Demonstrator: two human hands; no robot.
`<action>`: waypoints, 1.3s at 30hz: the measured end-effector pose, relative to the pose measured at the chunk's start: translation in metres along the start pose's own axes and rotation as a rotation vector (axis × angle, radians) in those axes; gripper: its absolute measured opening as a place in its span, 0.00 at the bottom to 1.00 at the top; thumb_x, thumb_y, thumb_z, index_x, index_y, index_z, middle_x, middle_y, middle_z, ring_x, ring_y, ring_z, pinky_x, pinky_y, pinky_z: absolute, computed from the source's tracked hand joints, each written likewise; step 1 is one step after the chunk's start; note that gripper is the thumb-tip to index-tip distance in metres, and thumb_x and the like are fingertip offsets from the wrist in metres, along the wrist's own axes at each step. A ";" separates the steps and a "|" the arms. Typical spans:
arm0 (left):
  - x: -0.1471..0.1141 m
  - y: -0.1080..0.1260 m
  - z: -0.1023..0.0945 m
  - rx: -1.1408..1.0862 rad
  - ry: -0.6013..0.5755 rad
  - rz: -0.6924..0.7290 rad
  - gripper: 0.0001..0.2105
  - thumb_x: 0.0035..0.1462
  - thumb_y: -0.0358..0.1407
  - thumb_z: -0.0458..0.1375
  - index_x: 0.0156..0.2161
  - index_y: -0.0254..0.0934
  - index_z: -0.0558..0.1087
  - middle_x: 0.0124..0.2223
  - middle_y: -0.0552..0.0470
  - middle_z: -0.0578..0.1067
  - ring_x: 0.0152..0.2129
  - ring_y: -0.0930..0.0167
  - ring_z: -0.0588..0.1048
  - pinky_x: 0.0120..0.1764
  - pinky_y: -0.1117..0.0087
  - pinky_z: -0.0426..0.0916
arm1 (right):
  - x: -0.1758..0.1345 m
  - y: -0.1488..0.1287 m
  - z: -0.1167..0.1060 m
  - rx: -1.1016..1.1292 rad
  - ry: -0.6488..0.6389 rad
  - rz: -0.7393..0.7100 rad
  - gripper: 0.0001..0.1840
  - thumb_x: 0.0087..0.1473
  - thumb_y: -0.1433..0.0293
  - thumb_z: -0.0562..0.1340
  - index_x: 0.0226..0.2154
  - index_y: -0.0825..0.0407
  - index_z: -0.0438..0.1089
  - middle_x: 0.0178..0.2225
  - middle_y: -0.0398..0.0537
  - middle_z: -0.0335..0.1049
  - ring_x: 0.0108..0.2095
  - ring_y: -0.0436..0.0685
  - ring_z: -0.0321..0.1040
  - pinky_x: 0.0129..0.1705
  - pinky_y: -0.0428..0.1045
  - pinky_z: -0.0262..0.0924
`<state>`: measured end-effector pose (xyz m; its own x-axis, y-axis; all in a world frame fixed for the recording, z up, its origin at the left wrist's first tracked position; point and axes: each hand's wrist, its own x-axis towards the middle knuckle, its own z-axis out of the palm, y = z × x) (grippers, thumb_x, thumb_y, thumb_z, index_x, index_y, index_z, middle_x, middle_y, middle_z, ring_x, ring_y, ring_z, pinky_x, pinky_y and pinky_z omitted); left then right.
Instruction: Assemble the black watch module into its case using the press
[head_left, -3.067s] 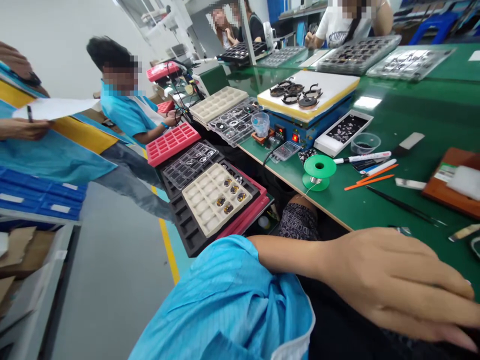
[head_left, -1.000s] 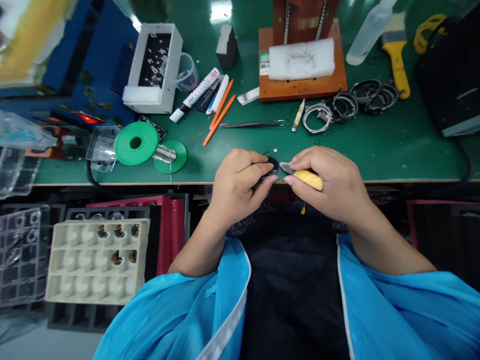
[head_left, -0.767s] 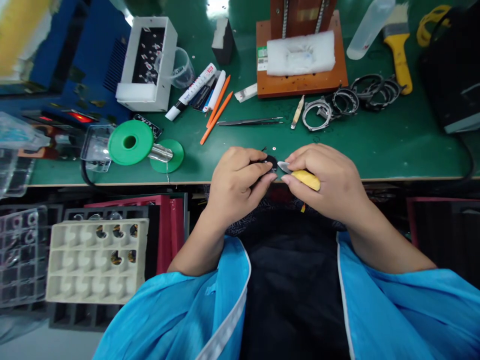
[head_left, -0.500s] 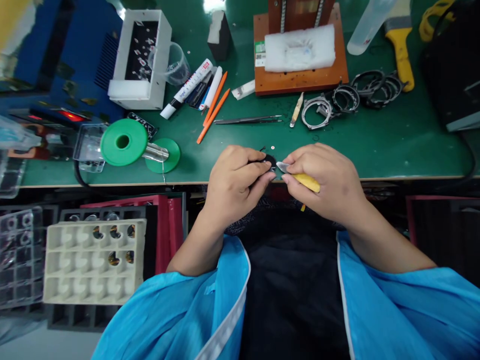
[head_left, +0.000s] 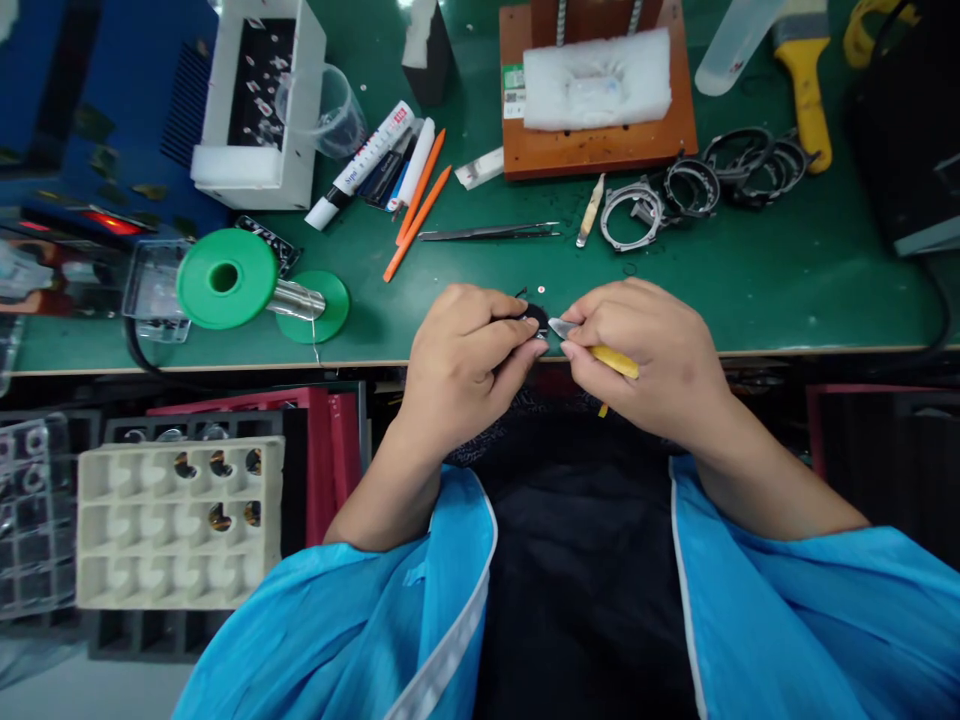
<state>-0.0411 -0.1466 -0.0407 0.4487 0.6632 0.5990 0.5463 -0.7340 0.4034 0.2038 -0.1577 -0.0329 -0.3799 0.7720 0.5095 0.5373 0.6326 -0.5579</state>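
Near the front edge of the green bench, my left hand [head_left: 472, 360] is closed on a small round black part [head_left: 535, 316], mostly covered by the fingers. My right hand [head_left: 649, 350] grips a blade tool with a yellow handle [head_left: 615, 361]. Its short grey blade [head_left: 560, 327] points left, and the tip is at or very close to the black part; whether they touch I cannot tell. Just beyond the hands lies a tiny white dot-like piece [head_left: 541, 289]. Dark tweezers [head_left: 487, 232] and a small tan-handled blade [head_left: 591, 212] rest farther back.
Several metal rings [head_left: 632, 214] lie at right, below a yellow-handled brush [head_left: 808, 100]. White foam [head_left: 598, 80] sits on an orange-brown fixture [head_left: 600, 155]. Left are a green solder spool [head_left: 226, 278], pens [head_left: 420, 218] and a white box [head_left: 296, 150]. A cream tray [head_left: 180, 590] stands below the bench edge.
The view has shifted slightly, so bench items sit a little farther left and higher. Both hands keep nearly the same pose, blade tip still by the black part.
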 end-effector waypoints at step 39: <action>0.002 0.002 -0.003 0.007 -0.036 -0.022 0.02 0.75 0.37 0.68 0.49 0.43 0.82 0.49 0.47 0.87 0.45 0.61 0.84 0.48 0.51 0.79 | 0.005 0.000 -0.002 -0.012 -0.048 0.016 0.11 0.70 0.71 0.66 0.34 0.46 0.71 0.44 0.49 0.84 0.47 0.66 0.82 0.48 0.61 0.73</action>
<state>-0.0413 -0.1475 -0.0368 0.4621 0.6839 0.5646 0.5609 -0.7185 0.4112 0.2037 -0.1541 -0.0290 -0.4068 0.7845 0.4681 0.5528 0.6193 -0.5576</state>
